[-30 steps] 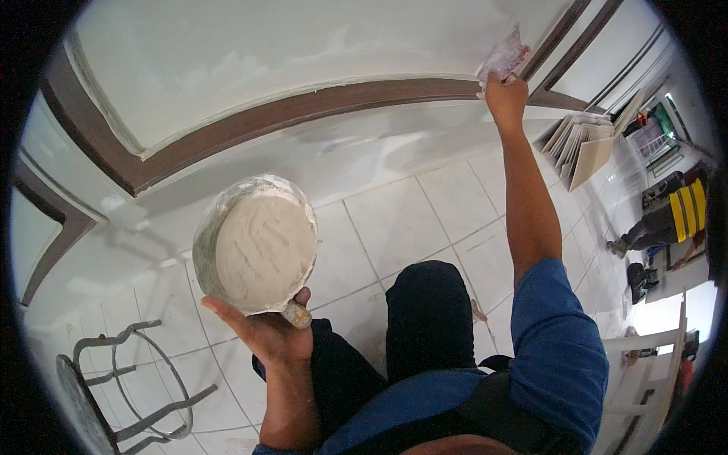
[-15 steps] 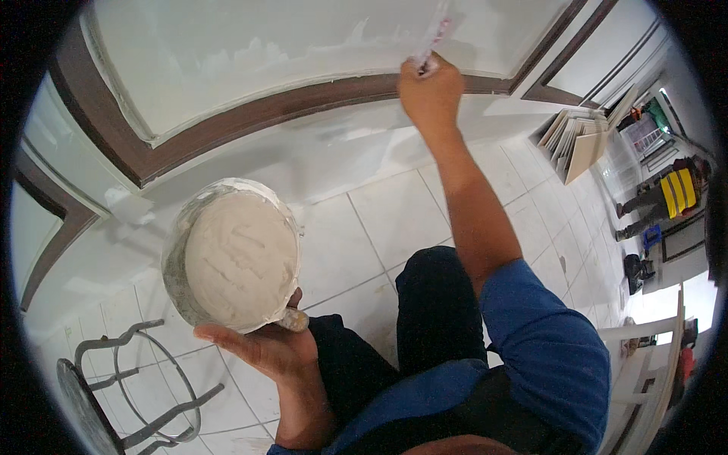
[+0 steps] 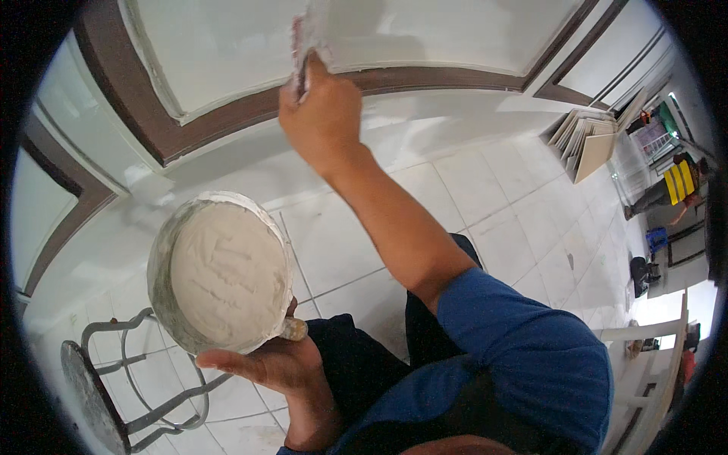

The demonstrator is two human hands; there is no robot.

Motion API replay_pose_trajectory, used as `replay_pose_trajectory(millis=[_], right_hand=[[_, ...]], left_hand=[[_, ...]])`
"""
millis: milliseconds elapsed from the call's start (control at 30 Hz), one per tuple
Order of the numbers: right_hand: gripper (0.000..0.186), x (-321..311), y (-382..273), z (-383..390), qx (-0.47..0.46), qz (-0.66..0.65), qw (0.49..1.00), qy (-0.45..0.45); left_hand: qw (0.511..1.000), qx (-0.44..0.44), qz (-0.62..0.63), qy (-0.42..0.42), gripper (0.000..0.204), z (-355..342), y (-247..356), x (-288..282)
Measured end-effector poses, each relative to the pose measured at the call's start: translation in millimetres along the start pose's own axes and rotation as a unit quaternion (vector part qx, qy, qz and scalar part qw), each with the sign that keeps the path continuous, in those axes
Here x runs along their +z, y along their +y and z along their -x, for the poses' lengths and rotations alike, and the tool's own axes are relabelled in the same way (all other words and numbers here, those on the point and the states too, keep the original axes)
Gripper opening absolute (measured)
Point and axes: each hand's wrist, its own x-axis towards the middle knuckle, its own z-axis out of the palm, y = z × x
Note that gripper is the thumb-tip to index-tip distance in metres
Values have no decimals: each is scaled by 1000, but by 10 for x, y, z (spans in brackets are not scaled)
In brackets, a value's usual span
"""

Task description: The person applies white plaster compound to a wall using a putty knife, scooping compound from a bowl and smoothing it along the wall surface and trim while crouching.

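Note:
My left hand (image 3: 277, 368) supports a round pot (image 3: 159, 280) of off-white paste (image 3: 224, 273) from beneath, beside its short stained handle (image 3: 294, 328). The pot's rim is caked white. My right hand (image 3: 322, 110) grips a flat, putty-smeared tool (image 3: 309, 26) with pinkish-red marks, held at a white panel (image 3: 455, 34) just above its brown trim (image 3: 447, 76). The tool's exact shape is blurred.
A metal-legged stool (image 3: 83, 383) stands at lower left on white floor tiles (image 3: 500, 220). Loose boards (image 3: 588, 144) lean against the wall at right. Further right are a person in a yellow vest (image 3: 675, 182), a blue object (image 3: 656, 239) and a white wooden structure (image 3: 644, 334).
My right hand with the tool has swept leftward along the panel. My left hand and the pot have shifted slightly left and down. The person in the vest has shifted position.

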Motion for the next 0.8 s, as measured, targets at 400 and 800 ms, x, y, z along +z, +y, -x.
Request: replay_pose_trajectory(millis=[400, 800], right_hand=[[21, -206, -643, 223, -56, -233, 970, -50], [33, -1307, 568, 297, 273, -531, 787, -155]], left_hand=[[999, 29, 8, 16, 91, -18, -43, -26], [991, -72, 8, -114, 88, -7, -391, 96]])
